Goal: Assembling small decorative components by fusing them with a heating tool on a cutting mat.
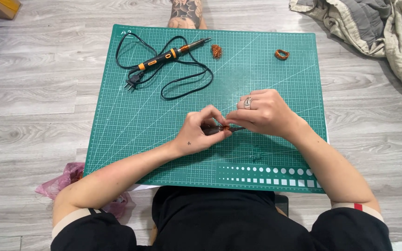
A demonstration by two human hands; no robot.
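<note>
Copper-coloured wire piece [225, 127] sits pinched between both hands, low over the near-middle of the green cutting mat [131, 130]. Left hand [200, 132] is curled, thumb + forefinger closed on the wire and on a thin dark tool [210, 131] whose tip pokes out toward the right hand; can't tell what kind of tool, it's mostly hidden. Right hand [266, 113] is arched over from the other side, fingertips pressed on the same piece, ring on one finger. Hands are touching, w/ forearms resting on the mat.

To do this well, my read: keep wrists anchored on the mat so the small piece stays steady, grip w/ fingertips only, and turn in short bites so the wire doesn't kink or spring out. Lifting it a bit clear of the knuckles would give a better view.

Just beyond the right hand, well apart: a small orange wire ring [281, 54]. Beyond the left hand: a loose copper wire clump [216, 51], then a black/orange soldering iron [173, 55] w/ its cord [182, 88] looped, plug lying on the mat, not in a socket. Far right of the hands, off the mat: a crumpled blanket [373, 23] on the wood floor.
</note>
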